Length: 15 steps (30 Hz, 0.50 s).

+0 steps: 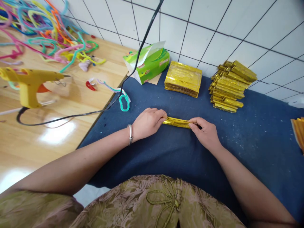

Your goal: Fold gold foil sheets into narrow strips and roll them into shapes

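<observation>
A narrow rolled strip of gold foil paper (177, 123) lies level just over the dark blue cloth (152, 161), held at both ends. My left hand (150, 123), with a silver bracelet at its wrist, pinches the left end. The right end is pinched between the thumb and fingers of my right hand (204, 131). Beyond my hands sits a flat stack of gold foil sheets (182, 79). Further right is a pile of rolled gold foil papers (230, 85), heaped loosely on one another.
A green tissue box (154, 63) stands by the tiled wall. On the wooden table to the left lie a yellow glue gun (29, 84) and tangled colourful pipe cleaners (47, 28). A black cable (140, 47) crosses in front. More gold paper (298, 131) shows at the right edge.
</observation>
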Each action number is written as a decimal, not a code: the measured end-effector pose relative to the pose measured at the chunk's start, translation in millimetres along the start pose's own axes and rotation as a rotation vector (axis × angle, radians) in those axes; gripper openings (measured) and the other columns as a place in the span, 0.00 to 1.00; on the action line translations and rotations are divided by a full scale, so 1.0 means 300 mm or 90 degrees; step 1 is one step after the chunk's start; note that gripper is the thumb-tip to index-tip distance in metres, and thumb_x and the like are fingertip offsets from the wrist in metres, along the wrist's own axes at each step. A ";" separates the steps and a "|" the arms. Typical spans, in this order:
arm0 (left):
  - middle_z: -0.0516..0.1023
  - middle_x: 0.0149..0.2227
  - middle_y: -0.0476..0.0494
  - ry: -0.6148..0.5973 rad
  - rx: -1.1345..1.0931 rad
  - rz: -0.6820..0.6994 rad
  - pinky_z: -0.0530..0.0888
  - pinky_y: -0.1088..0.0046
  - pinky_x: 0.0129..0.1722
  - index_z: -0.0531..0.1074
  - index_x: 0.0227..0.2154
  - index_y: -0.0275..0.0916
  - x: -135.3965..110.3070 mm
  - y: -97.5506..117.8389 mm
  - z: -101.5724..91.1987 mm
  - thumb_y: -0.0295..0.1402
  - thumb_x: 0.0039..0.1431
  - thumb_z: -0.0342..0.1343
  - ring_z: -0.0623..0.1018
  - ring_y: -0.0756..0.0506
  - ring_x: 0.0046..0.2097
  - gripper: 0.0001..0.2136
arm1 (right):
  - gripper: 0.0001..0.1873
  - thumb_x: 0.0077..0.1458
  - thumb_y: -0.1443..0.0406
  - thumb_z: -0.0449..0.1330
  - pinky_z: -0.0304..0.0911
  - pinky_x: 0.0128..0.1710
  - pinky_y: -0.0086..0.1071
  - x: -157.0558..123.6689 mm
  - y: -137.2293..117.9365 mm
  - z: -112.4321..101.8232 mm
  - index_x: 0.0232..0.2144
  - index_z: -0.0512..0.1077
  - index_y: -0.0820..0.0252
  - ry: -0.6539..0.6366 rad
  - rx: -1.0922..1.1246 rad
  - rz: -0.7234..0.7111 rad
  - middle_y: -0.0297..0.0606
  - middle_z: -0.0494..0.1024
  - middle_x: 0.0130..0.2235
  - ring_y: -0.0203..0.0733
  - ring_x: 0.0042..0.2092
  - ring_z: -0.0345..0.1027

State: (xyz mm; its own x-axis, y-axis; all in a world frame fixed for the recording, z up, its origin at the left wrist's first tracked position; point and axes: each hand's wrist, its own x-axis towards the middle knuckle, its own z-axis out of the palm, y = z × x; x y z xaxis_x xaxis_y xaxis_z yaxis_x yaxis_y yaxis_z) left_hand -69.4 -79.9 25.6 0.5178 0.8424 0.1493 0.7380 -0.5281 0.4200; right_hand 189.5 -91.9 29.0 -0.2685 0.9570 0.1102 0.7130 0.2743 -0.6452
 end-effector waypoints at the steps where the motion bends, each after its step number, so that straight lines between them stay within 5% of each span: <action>1: 0.74 0.31 0.46 0.001 0.006 -0.012 0.67 0.69 0.40 0.69 0.36 0.37 0.003 0.003 0.003 0.33 0.65 0.43 0.73 0.47 0.35 0.10 | 0.07 0.55 0.65 0.55 0.62 0.35 0.32 0.005 -0.002 0.001 0.34 0.74 0.54 -0.001 0.006 0.011 0.31 0.78 0.32 0.37 0.33 0.69; 15: 0.74 0.28 0.46 0.025 0.125 -0.050 0.65 0.69 0.33 0.66 0.34 0.38 0.032 0.014 0.031 0.33 0.63 0.44 0.74 0.46 0.31 0.07 | 0.07 0.55 0.64 0.54 0.57 0.30 0.31 0.035 0.005 0.026 0.33 0.72 0.55 -0.001 -0.067 0.023 0.31 0.74 0.27 0.37 0.29 0.66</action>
State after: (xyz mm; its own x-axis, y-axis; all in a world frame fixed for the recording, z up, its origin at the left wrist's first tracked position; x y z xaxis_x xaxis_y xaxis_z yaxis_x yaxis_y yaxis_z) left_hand -57.4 -75.2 20.6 0.4416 0.8830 0.1589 0.8471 -0.4687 0.2504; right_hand 182.7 -82.2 23.1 -0.2416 0.9665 0.0869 0.7861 0.2475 -0.5664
